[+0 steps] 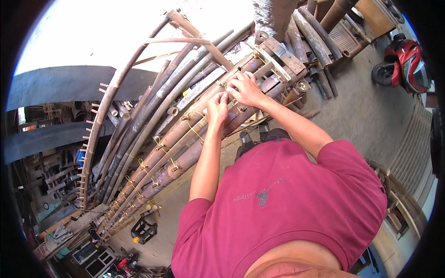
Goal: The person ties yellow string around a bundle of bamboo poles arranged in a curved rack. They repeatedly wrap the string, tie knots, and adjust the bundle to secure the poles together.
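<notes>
Both hands meet over a long row of brown bamboo poles (185, 157) lying side by side on the slant. My left hand (218, 110) is closed, its thumb and fingertips pinched together just above the poles. Close against it, my right hand (247, 90) bends over the same spot with curled fingers pressed together. A bit of yellow cord (220, 84) shows beside the fingertips; whatever they pinch is too small to make out. Further down the poles, yellow cord loops (160, 144) are tied around short wooden pegs (185, 117).
A curved bamboo frame with pegs (98, 113) rises at the left, beside dark bamboo poles (153, 102). Wooden blocks (289, 60) stand at the poles' far end. Cut bamboo lengths (310, 34) lie beyond. A red motorbike (410, 65) is parked at right; a black pedal-shaped object (143, 230) sits lower left.
</notes>
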